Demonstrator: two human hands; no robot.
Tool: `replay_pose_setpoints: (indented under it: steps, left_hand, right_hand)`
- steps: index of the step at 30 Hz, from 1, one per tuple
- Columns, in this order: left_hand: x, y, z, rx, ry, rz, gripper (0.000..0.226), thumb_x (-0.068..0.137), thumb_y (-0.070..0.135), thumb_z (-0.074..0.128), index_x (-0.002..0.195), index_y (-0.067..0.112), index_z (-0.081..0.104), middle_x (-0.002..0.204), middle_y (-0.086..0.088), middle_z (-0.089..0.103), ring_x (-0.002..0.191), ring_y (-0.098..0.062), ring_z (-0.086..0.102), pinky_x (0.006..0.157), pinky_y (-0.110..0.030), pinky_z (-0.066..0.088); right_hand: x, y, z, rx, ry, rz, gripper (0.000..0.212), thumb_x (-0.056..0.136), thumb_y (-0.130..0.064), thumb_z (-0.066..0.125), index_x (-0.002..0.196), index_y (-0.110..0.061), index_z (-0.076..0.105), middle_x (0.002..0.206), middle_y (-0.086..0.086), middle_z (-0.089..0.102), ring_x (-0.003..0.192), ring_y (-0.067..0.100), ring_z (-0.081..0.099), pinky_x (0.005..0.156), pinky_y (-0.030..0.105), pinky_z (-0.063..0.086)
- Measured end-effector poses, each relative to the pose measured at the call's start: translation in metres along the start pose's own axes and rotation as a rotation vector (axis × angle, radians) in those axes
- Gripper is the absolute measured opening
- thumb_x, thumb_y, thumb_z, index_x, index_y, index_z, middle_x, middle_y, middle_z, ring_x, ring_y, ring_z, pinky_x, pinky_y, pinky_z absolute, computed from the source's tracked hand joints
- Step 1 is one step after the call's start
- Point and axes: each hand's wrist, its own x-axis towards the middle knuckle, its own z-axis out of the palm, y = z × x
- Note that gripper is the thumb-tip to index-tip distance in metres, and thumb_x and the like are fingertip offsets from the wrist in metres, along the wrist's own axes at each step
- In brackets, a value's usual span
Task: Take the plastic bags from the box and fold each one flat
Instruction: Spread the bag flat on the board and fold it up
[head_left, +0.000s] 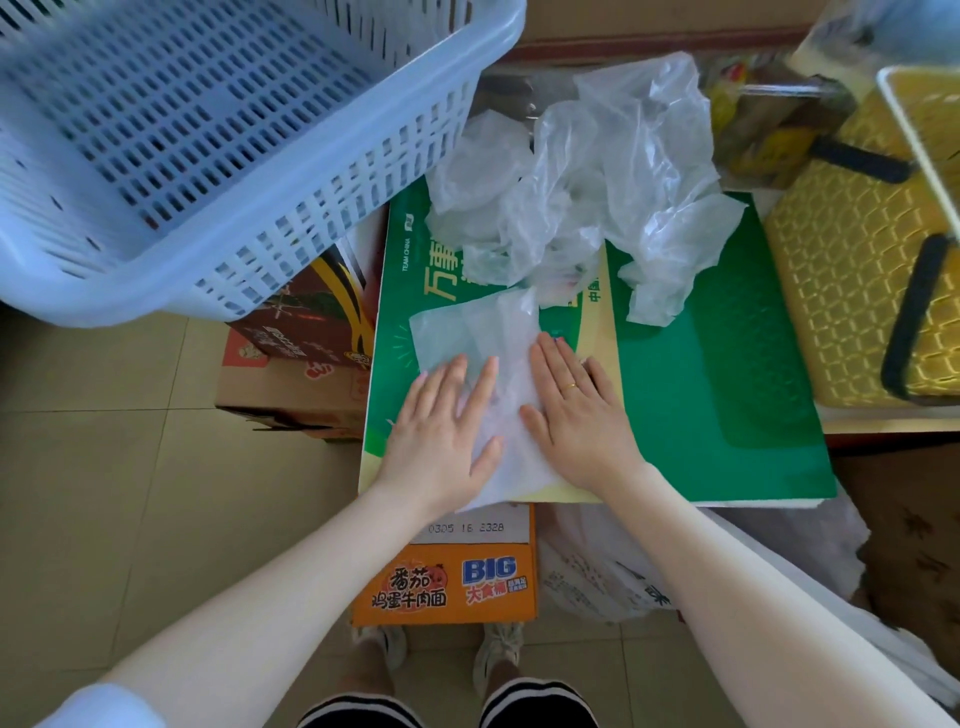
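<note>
Both hands, left hand (441, 431) and right hand (576, 415), press with spread, straight fingers on one plastic bag (467, 338) at frame centre, on the green surface (727, 389). It looks partly flattened; crumpled bags (597, 182) above remain unfolded.

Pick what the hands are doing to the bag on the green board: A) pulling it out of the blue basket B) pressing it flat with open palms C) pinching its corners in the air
B: the left hand and right hand lie with straight fingers on the plastic bag, which lies on the green board.
</note>
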Motion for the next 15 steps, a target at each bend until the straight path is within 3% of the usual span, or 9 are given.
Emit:
replay_pose_setpoints:
  steps: [2, 5, 8, 11, 13, 15]
  left_hand:
    - [0.023, 0.001, -0.006, 0.024, 0.037, 0.196, 0.06, 0.09, 0.038, 0.029, 0.143, 0.011, 0.024, 0.147, -0.017, 0.033, 0.134, -0.033, 0.032, 0.113, -0.038, 0.009]
    - [0.062, 0.002, -0.007, 0.099, -0.003, 0.368, 0.059, 0.091, 0.037, 0.023, 0.138, 0.005, 0.038, 0.147, -0.012, 0.033, 0.136, -0.03, 0.03, 0.111, -0.034, 0.005]
    - [0.079, -0.008, -0.004, 0.2, -0.077, 0.299, 0.069, 0.089, 0.046, 0.014, 0.142, 0.005, 0.029, 0.151, -0.011, 0.025, 0.141, -0.027, 0.017, 0.11, -0.03, -0.008]
    - [0.078, -0.029, -0.001, 0.242, -0.131, 0.104, 0.066, 0.094, 0.048, 0.023, 0.147, 0.011, 0.009, 0.156, -0.006, 0.008, 0.143, -0.023, -0.001, 0.112, -0.032, -0.012]
    - [0.072, -0.038, -0.005, 0.222, -0.1, 0.034, 0.068, 0.091, 0.049, 0.022, 0.146, 0.01, 0.013, 0.155, -0.007, 0.012, 0.143, -0.025, 0.005, 0.113, -0.034, -0.007]
    - [0.057, -0.034, -0.013, 0.19, 0.0, 0.093, 0.069, 0.089, 0.048, 0.022, 0.142, 0.004, 0.028, 0.15, -0.013, 0.027, 0.139, -0.029, 0.022, 0.112, -0.035, 0.002]
  right_hand:
    - [0.0, 0.0, 0.001, -0.015, -0.001, 0.003, 0.065, 0.094, -0.046, 0.018, 0.144, -0.006, 0.031, 0.151, 0.01, 0.031, 0.14, 0.025, 0.029, 0.113, 0.041, 0.02]
    - [0.001, -0.002, -0.001, -0.02, -0.004, 0.006, 0.07, 0.097, -0.047, 0.003, 0.142, -0.004, 0.035, 0.149, 0.012, 0.035, 0.139, 0.026, 0.031, 0.113, 0.039, 0.017]
    - [-0.001, -0.002, 0.0, -0.052, 0.018, -0.004, 0.064, 0.096, -0.044, 0.018, 0.14, -0.002, 0.037, 0.146, 0.014, 0.039, 0.135, 0.028, 0.037, 0.109, 0.038, 0.016]
    - [-0.004, 0.001, 0.003, -0.042, 0.005, -0.012, 0.065, 0.092, -0.044, 0.025, 0.141, -0.002, 0.034, 0.148, 0.014, 0.037, 0.136, 0.028, 0.035, 0.109, 0.038, 0.016]
    - [-0.004, 0.001, 0.003, -0.04, 0.0, 0.0, 0.065, 0.092, -0.045, 0.025, 0.142, -0.003, 0.033, 0.148, 0.014, 0.035, 0.137, 0.027, 0.034, 0.109, 0.037, 0.014]
    - [-0.004, -0.001, 0.001, -0.024, -0.02, 0.016, 0.067, 0.092, -0.046, 0.023, 0.143, -0.003, 0.029, 0.15, 0.014, 0.031, 0.139, 0.027, 0.03, 0.111, 0.036, 0.01]
